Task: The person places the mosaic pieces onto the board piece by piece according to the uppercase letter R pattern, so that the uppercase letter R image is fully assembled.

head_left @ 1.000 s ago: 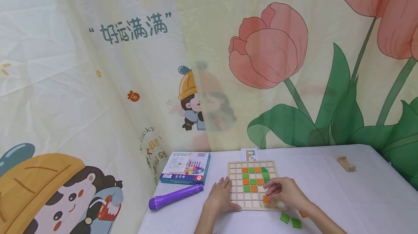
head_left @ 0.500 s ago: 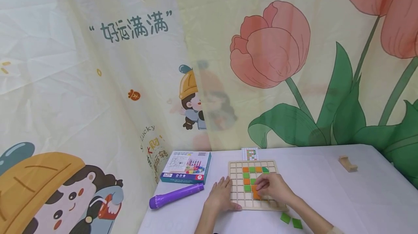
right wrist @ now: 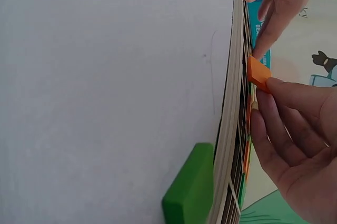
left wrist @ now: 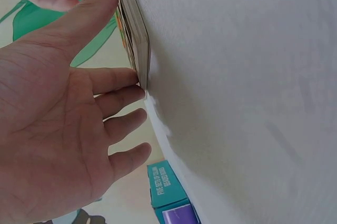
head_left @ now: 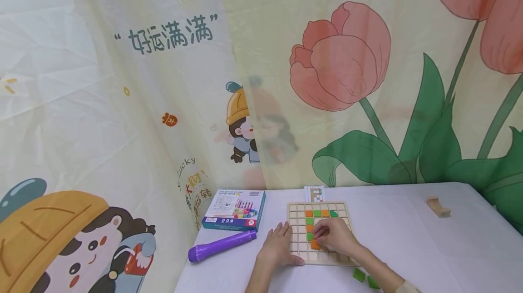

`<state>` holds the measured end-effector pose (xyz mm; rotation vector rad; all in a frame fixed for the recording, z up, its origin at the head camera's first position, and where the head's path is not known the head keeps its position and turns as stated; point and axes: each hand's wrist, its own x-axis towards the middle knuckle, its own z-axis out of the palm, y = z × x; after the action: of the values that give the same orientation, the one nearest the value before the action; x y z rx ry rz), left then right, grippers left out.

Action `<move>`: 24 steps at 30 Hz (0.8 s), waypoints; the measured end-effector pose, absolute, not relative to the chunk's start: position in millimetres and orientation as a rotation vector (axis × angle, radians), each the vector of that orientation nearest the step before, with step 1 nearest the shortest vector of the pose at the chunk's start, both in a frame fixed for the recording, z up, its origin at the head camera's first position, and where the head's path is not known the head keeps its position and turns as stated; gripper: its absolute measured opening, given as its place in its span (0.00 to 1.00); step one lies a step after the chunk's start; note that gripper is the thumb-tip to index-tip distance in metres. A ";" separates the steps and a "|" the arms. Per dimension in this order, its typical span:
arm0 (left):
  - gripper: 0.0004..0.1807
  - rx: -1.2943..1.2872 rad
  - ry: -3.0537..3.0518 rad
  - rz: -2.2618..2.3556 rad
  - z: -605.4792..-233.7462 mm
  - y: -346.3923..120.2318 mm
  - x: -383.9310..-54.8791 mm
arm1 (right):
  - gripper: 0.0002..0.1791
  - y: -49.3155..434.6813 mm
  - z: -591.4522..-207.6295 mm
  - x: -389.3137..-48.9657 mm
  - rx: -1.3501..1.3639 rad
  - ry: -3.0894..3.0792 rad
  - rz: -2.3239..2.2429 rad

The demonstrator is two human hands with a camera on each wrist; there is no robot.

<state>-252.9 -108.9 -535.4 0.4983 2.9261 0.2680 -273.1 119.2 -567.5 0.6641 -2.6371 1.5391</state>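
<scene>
A wooden grid board (head_left: 300, 256) lies on the white table, with orange and green square tiles and one rounded green tile set in its cells. My right hand (head_left: 337, 237) is over the board and pinches an orange tile (right wrist: 259, 73) between thumb and fingers; in the right wrist view the tile is tilted at the board's surface. My left hand (head_left: 278, 246) rests at the board's left edge, its fingers (left wrist: 124, 100) extended and thumb on the near left corner. The right hand covers some of the tiles in the head view.
Loose green tiles (head_left: 359, 275) lie by the board's near right corner. A small pattern card (head_left: 314, 193) is behind the board. Left of it are a boxed set (head_left: 234, 210) and a purple tube (head_left: 222, 245). A small wooden stand (head_left: 438, 206) sits at the back right.
My right hand has moved left across the board with the orange tile, to the column under the leftmost coloured tiles. My left hand has stayed at the board's edge.
</scene>
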 end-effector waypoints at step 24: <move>0.59 0.492 2.925 0.243 -535.9 -109.1 -253.2 | 0.14 121.5 -560.2 -265.7 0.761 -2.751 1.375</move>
<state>-253.2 -109.1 -535.9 0.4922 2.9253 0.2432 -265.7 121.5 -560.2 0.7613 -2.7507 1.3754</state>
